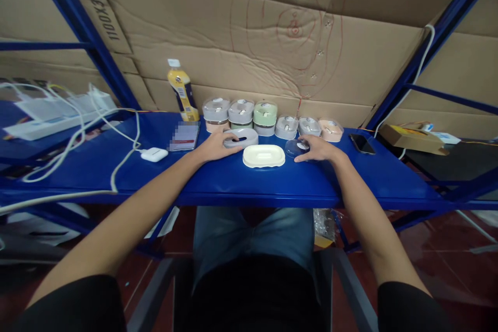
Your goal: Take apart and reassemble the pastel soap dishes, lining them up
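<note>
My left hand point(218, 146) is at a grey oval box part point(249, 138) with a dark opening in its middle, its fingers curled over the left rim and its thumb along the near side. My right hand point(319, 149) grips a clear domed lid point(292, 148) from the right, thumb in front and fingers behind. Between the hands a cream oval base point(263, 156) lies flat on the blue table, touched by neither hand. Behind them stand stacked oval boxes with clear lids, one grey point(216, 110), another green point(265, 113).
Single boxes, including a peach one point(330, 130), line the cardboard wall point(187, 26). A yellow bottle point(182, 91) and a phone-like slab point(184, 136) stand left, near a white earphone case point(154, 154) and cables. On the right lie a dark phone point(362, 143) and cardboard box point(414, 140).
</note>
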A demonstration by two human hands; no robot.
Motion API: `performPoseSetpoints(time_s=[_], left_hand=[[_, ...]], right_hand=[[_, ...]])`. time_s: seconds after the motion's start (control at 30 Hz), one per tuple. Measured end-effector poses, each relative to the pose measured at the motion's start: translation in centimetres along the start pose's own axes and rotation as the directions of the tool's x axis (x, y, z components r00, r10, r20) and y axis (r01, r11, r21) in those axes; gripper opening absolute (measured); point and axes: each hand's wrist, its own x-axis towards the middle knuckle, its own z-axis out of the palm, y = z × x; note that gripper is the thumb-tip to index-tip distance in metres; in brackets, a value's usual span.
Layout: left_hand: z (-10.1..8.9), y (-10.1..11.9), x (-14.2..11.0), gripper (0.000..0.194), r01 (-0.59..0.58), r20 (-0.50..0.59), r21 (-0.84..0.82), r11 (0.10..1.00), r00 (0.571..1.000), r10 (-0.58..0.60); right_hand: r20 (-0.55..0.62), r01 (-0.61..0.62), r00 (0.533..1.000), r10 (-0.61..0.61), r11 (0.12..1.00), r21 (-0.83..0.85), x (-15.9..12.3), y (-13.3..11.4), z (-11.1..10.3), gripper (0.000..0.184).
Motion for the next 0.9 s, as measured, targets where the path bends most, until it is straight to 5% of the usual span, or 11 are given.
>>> performPoseSetpoints(time_s=[0.2,0.33,0.5,0.7,0.9], left_hand=[[-0.5,0.8,0.0,0.061,-0.003,-0.082,-0.071,0.997,0.997,-0.003],[-0.3,3.7,-0.4,0.061,-0.112,-0.18,-0.124,0.986,0.98,0.088],[2.1,7.5,-0.7,0.076,-0.189,-0.04,-0.168,0.967,0.982,0.185],[3.7,7.7,-0.6,0.108,-0.128,0.045,-0.21,0.969,0.989,0.141],[4.2,7.2,-0.6,0.139,-0.077,0.062,-0.29,0.954,0.993,0.099]], right_hand=[[-0.005,-0.04,0.999,0.04,0.999,0.027,-0.5,-0.3,-0.6,0.108],[-0.142,-0.011,0.99,0.019,0.999,0.052,-0.9,-0.3,-1.4,0.098],[-0.385,0.235,0.912,-0.144,0.951,0.202,-1.1,-2.2,-1.2,0.088],[-0.204,0.449,0.888,-0.412,0.872,0.196,0.3,-6.5,1.2,0.087],[-0.121,0.485,0.874,-0.471,0.862,0.147,1.5,-8.8,3.6,0.092]])
